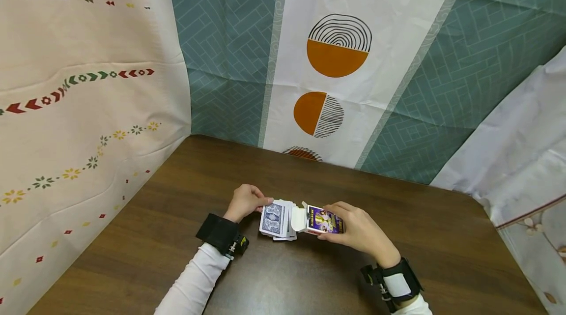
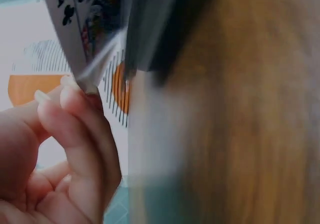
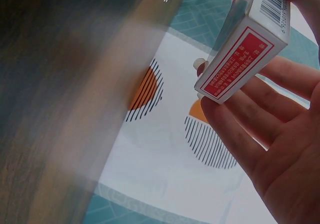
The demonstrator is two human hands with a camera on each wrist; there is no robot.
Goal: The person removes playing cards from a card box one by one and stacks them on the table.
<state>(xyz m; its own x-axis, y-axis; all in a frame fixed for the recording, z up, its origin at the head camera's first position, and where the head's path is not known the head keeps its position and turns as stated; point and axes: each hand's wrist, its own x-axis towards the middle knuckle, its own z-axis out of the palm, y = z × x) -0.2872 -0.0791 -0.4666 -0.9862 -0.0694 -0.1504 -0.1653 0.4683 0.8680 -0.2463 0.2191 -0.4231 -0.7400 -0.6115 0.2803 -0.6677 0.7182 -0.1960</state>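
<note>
My left hand (image 1: pixel 245 202) pinches the edge of a loose stack of playing cards (image 1: pixel 273 219), blue-patterned backs facing up. From below, the left wrist view shows a king of clubs (image 2: pixel 75 19) at the fingertips. Just to the right, my right hand (image 1: pixel 355 229) grips a purple and white card box (image 1: pixel 325 220) between thumb and fingers. The box's white flap (image 1: pixel 298 219) stands open toward the cards. In the right wrist view, its end with a red label (image 3: pixel 237 64) and a barcode (image 3: pixel 272 4) faces the camera. The inside of the box is hidden.
A brown wooden table (image 1: pixel 177 256) lies under both hands. Behind it hangs a teal and white cloth (image 1: pixel 234 108) with orange half-circles, and a cream patterned cloth (image 1: pixel 88 133) covers the left side. More pale cloth (image 1: pixel 530 157) hangs at the right.
</note>
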